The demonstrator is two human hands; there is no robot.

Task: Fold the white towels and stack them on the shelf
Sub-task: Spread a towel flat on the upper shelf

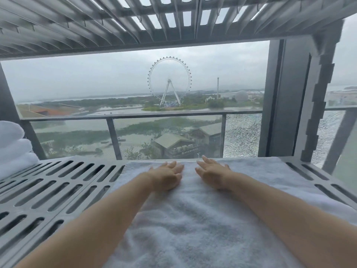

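Note:
A white towel (pixel 193 225) lies spread flat on the grey slotted shelf (pixel 58 190), covering its middle and right part. My left hand (pixel 168 176) and my right hand (pixel 213 174) rest flat on the towel near its far edge, side by side, fingers straight and pointing away from me. Neither hand grips the cloth. At the far left edge of the shelf sits a stack of folded white towels (pixel 13 147), partly cut off by the frame.
Another slotted shelf (pixel 135 18) hangs close overhead. A grey upright post (pixel 316 105) stands at the back right corner. Behind the shelf is a window with a balcony railing (pixel 154 116).

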